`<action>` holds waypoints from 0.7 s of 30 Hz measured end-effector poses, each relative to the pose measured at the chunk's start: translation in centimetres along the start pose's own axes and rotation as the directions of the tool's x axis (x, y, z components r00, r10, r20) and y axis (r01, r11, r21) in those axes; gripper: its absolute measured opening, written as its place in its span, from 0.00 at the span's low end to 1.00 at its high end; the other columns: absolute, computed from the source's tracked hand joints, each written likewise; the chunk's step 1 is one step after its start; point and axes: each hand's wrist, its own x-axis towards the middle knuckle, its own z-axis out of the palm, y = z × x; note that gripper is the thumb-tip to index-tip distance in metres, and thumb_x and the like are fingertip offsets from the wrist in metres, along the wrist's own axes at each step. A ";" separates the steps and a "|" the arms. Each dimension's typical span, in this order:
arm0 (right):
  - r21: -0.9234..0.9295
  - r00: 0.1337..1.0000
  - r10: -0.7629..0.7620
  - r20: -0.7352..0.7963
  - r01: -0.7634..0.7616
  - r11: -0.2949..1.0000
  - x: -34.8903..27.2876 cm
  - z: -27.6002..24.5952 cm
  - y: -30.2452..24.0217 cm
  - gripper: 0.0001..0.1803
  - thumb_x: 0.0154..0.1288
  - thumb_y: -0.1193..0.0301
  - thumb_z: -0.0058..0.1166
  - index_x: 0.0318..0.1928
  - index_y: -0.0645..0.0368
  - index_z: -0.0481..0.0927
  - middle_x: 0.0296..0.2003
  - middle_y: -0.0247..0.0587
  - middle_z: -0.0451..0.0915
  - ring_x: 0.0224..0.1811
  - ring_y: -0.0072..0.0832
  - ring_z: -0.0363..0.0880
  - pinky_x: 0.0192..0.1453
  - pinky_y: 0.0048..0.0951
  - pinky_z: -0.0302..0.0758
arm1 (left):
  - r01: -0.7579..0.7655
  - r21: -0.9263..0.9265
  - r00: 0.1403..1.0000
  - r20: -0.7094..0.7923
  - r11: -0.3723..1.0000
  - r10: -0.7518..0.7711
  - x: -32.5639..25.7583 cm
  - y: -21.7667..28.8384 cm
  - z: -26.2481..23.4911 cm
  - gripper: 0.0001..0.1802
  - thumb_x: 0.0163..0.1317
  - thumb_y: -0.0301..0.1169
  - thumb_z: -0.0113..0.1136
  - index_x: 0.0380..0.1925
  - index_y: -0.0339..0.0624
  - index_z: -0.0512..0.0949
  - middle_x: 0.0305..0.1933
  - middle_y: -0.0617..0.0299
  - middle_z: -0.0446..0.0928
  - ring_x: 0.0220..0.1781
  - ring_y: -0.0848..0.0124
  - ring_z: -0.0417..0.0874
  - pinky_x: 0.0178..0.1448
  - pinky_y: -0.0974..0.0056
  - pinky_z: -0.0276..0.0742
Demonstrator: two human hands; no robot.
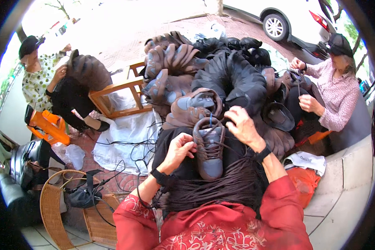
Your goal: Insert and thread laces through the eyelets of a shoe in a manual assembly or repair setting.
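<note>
On paved ground, both hands (180,148) (242,125) hold a brown shoe (209,152) before a shoe pile (221,79).

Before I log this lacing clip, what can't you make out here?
Head view only:
- Shoe sole: faces down, hidden.
- Left hand fingertips: curled against the shoe's side, grip on a lace unclear.
- Right hand palm: turned away; whatever it pinches is hidden.
- Shoe pile: lower shoes are buried under upper ones.
</note>
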 end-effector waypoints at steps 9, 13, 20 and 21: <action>0.143 0.959 -0.110 0.261 0.074 0.987 -2.1 -1.1 -1.7 0.19 0.42 0.72 0.61 0.39 0.58 0.76 0.42 0.46 0.70 0.45 0.40 0.70 0.50 0.35 0.70 | -0.666 0.732 0.466 0.557 -0.141 0.688 4.0 -0.3 5.2 0.05 0.45 0.29 0.54 0.25 0.46 0.72 0.25 0.65 0.69 0.33 0.67 0.70 0.41 0.64 0.67; 0.225 0.950 -0.122 0.286 0.057 0.973 -1.6 -1.2 -0.3 0.23 0.38 0.73 0.65 0.40 0.59 0.76 0.44 0.46 0.69 0.46 0.39 0.70 0.51 0.34 0.70 | -0.576 0.807 0.562 0.505 -0.127 0.656 5.4 -2.0 6.1 0.05 0.48 0.29 0.51 0.26 0.44 0.73 0.26 0.63 0.69 0.37 0.65 0.69 0.43 0.62 0.66; 0.375 0.941 -0.042 0.334 -0.092 0.922 -0.7 0.3 2.1 0.20 0.35 0.74 0.67 0.34 0.60 0.76 0.36 0.36 0.71 0.30 0.23 0.72 0.32 0.24 0.72 | -0.586 0.810 0.618 0.467 -0.025 0.633 6.2 -3.0 7.1 0.05 0.49 0.30 0.52 0.25 0.42 0.74 0.31 0.59 0.68 0.38 0.63 0.69 0.41 0.61 0.65; 0.391 0.949 -0.038 0.313 -0.093 0.916 -0.9 0.4 2.3 0.21 0.35 0.74 0.67 0.34 0.61 0.76 0.35 0.36 0.71 0.29 0.22 0.72 0.32 0.23 0.71 | -0.585 0.810 0.611 0.469 -0.035 0.637 6.5 -3.1 7.2 0.05 0.49 0.30 0.52 0.25 0.42 0.74 0.31 0.60 0.68 0.38 0.63 0.70 0.41 0.61 0.65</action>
